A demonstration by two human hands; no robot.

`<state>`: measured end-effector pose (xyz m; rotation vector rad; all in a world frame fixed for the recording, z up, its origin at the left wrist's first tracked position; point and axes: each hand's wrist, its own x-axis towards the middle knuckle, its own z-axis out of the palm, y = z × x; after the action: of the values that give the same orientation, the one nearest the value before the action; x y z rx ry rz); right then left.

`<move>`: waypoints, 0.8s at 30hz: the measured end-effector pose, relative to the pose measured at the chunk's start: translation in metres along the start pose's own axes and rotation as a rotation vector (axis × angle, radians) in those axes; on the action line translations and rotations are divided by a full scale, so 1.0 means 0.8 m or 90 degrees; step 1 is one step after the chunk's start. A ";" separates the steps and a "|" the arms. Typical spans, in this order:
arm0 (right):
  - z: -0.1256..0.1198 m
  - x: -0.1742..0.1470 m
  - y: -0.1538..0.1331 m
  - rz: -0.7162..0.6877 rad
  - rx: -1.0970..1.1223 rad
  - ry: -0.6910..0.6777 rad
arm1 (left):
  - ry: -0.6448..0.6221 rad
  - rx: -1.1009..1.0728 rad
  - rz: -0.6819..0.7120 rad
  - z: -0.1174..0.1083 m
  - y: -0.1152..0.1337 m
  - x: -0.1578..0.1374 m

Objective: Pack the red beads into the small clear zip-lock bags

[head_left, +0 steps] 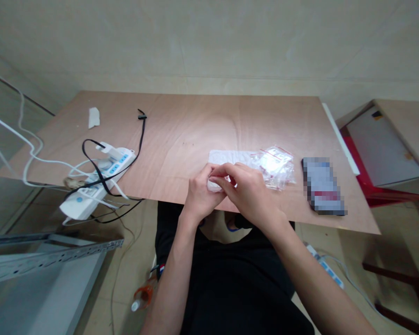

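My left hand (pixel 203 191) and my right hand (pixel 243 185) meet at the front edge of the wooden table. Between them is a small whitish plastic bag (pixel 213 186), mostly covered by my fingers. The left fingers are closed around it, and the right thumb and forefinger pinch at its top. Just beyond my hands lies a white sheet (pixel 226 156), flat on the wood. A pile of clear zip bags (pixel 276 165) with red lines overlaps the sheet's right end.
A phone (pixel 323 186) lies at the table's right. On the left, a white power strip (pixel 97 186) sits tangled in white and black cables at the edge. A torn white scrap (pixel 94 117) is farther back. A bottle (pixel 142 298) and another power strip (pixel 326 267) are on the floor.
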<state>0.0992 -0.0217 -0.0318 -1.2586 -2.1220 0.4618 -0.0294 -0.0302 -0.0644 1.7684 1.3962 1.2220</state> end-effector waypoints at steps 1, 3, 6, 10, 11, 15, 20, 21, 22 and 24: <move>-0.001 0.000 0.000 -0.001 -0.009 -0.003 | -0.001 -0.001 0.000 0.000 0.000 0.000; -0.004 -0.001 -0.001 -0.010 -0.016 -0.017 | -0.002 0.002 0.000 -0.001 0.001 0.000; -0.010 -0.003 -0.002 -0.061 0.015 -0.059 | 0.000 0.014 -0.003 -0.002 0.000 0.000; -0.017 -0.008 0.003 -0.119 0.063 -0.107 | 0.014 0.019 -0.004 -0.001 -0.003 -0.002; -0.019 -0.009 0.006 -0.115 0.070 -0.104 | 0.017 0.010 -0.004 -0.001 -0.004 -0.003; -0.028 -0.011 0.018 -0.064 0.105 -0.047 | -0.009 -0.058 -0.004 -0.004 -0.004 -0.006; -0.037 -0.010 0.033 0.037 0.232 -0.018 | -0.028 -0.196 -0.044 -0.012 -0.008 -0.005; -0.038 -0.011 0.035 0.058 0.265 -0.005 | -0.008 -0.202 -0.063 -0.013 -0.010 -0.005; -0.038 -0.011 0.037 0.076 0.301 0.006 | 0.009 -0.197 -0.080 -0.013 -0.012 -0.004; -0.036 -0.013 0.039 0.107 0.366 0.020 | 0.021 -0.179 -0.097 -0.012 -0.015 -0.004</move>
<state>0.1423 -0.0159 -0.0316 -1.0905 -1.6813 1.0298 -0.0432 -0.0304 -0.0718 1.4304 1.2811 1.2986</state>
